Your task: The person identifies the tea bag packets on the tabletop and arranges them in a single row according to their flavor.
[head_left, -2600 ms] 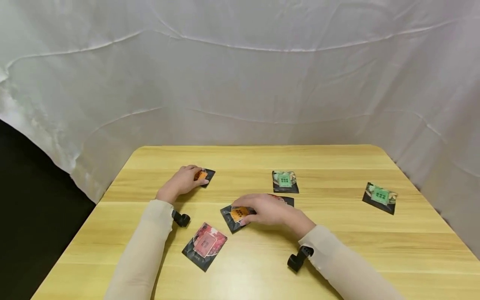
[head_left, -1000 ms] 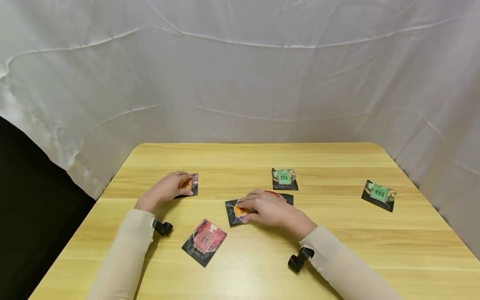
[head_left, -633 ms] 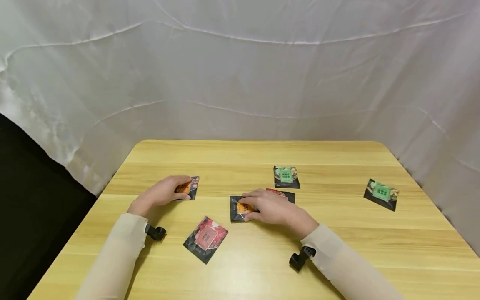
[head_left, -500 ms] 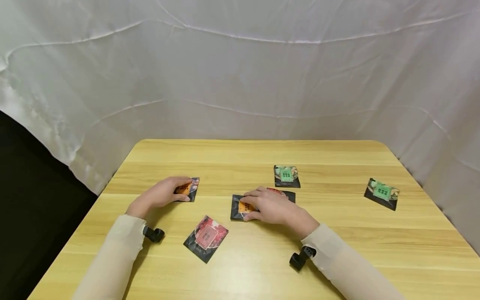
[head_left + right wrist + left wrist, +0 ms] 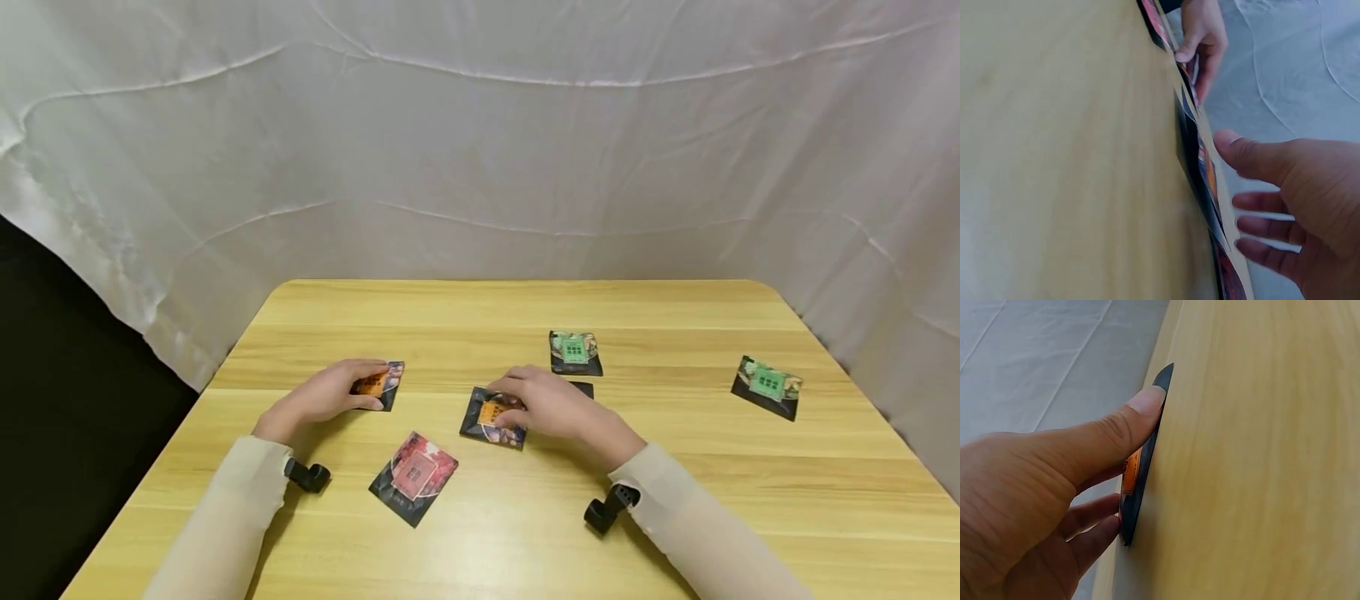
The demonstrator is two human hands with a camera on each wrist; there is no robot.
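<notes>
In the head view my left hand [image 5: 326, 393] grips a dark packet with an orange label [image 5: 372, 384] at the table's left side. The left wrist view has the thumb on one edge of this packet [image 5: 1132, 475] and fingertips at the other. My right hand [image 5: 551, 406] hovers over a second orange-labelled packet [image 5: 491, 413] near the middle. In the right wrist view that packet [image 5: 1208, 175] lies apart from the thumb and loosely spread fingers. A red-and-black packet [image 5: 583, 389] lies partly hidden behind the right hand.
A red-labelled packet [image 5: 414, 477] lies at the front, between the forearms. Two green-labelled packets lie farther off, one at the back [image 5: 575, 352] and one at the right [image 5: 767, 386]. The wooden table [image 5: 675, 517] backs onto a pale curtain [image 5: 480, 150].
My left hand has slid its packet leftward and nearer. The middle packet has shifted right and turned under my right hand, whose fingers have now come off it.
</notes>
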